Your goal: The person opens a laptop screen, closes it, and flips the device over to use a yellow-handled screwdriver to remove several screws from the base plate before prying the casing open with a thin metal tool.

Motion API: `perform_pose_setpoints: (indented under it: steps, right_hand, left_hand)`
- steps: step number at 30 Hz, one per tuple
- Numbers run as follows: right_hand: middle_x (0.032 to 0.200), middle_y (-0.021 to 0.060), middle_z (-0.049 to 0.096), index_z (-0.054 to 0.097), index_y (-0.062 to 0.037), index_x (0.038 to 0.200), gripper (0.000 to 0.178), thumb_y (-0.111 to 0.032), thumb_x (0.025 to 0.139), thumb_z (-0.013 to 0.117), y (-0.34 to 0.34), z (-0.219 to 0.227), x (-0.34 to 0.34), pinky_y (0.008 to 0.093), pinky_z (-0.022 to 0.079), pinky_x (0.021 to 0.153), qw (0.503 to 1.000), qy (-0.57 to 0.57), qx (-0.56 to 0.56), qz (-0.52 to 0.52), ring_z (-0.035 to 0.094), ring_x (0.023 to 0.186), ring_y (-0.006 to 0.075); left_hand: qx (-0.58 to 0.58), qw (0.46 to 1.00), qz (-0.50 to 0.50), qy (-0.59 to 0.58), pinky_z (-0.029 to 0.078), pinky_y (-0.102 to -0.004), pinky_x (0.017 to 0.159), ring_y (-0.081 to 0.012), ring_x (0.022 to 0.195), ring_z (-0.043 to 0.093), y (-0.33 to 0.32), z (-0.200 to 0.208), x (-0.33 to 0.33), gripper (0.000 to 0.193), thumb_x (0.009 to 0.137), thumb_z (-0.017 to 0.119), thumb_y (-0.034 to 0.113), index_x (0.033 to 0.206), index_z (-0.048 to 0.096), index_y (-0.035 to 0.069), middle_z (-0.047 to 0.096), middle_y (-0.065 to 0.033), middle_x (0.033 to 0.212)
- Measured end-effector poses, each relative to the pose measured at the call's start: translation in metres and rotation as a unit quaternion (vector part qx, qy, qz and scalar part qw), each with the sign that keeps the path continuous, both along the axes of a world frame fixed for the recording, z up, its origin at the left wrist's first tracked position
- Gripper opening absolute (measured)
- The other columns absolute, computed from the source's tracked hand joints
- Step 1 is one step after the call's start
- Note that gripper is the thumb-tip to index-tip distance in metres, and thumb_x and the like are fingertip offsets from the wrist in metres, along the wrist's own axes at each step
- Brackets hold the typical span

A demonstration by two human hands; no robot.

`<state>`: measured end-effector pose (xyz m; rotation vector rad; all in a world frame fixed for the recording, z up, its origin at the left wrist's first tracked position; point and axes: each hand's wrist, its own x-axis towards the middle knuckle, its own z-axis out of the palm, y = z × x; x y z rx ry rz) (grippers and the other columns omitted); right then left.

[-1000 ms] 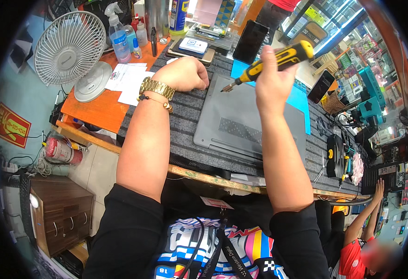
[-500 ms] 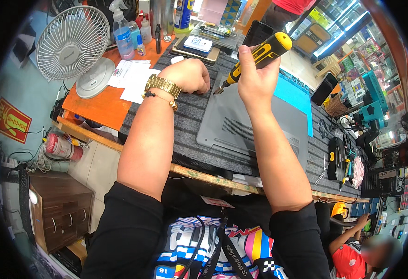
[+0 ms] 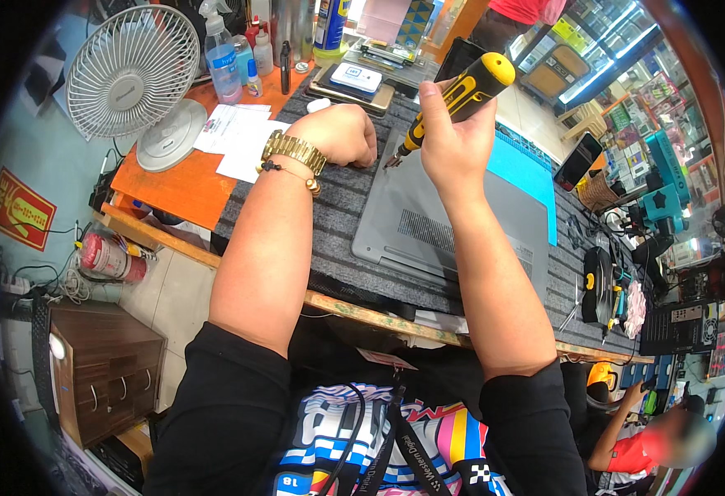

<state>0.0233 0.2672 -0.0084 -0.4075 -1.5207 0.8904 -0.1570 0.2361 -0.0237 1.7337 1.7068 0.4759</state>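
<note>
A grey laptop lies upside down on a dark striped mat, its vented underside facing up. My right hand is wrapped round a yellow and black screwdriver. The tool slants down to the left, its metal tip at the laptop's far left corner; whether it touches a screw is too small to tell. My left hand hovers by that same corner with its fingers curled and pressed together. What they hold, if anything, is hidden. A gold watch sits on my left wrist.
A bright blue notebook lies beside the laptop's right edge. Phones and trays are stacked at the back. A fan, bottles and papers stand at left. Tools lie at right. A person sits at lower right.
My hands and the screwdriver hold nearly the same place over the laptop's corner, while the whole view shifts slightly. The person at lower right has moved a little.
</note>
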Motion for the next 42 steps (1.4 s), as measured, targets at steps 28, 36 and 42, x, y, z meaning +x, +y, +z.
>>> perform_pose_setpoints:
  steps: [28,36,42]
  right_hand:
    - [0.102,0.0044,0.065,0.052,-0.003,0.118,0.031,-0.013,0.101,0.076,0.014,0.021,0.024,0.0286,0.053,0.083,0.998,0.028,0.001,-0.058,0.064,0.09,0.0118]
    - [0.101,0.0048,0.065,0.053,-0.004,0.117,0.029,-0.012,0.101,0.076,0.011,0.017,0.048,0.0295,0.053,0.082,0.997,0.031,0.001,-0.076,0.064,0.09,0.0125]
    - [0.1,0.0038,0.064,0.054,-0.0051,0.115,0.027,-0.014,0.102,0.076,0.008,0.014,0.069,0.0292,0.052,0.081,0.994,0.049,-0.011,-0.095,0.062,0.088,0.0116]
  left_hand:
    - [0.072,0.996,-0.06,-0.015,0.058,-0.0345,0.076,-0.0182,0.078,0.072,-0.007,0.007,0.006,0.018,0.079,0.086,0.013,0.094,0.081,0.003,0.079,-0.0079,0.086]
    - [0.131,0.988,-0.064,0.054,0.059,-0.0402,0.08,-0.0309,0.082,0.075,-0.002,0.001,0.022,0.018,0.075,0.081,0.011,0.089,0.079,-0.001,0.078,-0.017,0.087]
    - [0.124,0.99,-0.054,0.032,0.06,-0.0409,0.082,-0.032,0.087,0.075,-0.003,0.002,0.029,0.018,0.075,0.077,0.007,0.091,0.078,-0.002,0.078,-0.0177,0.088]
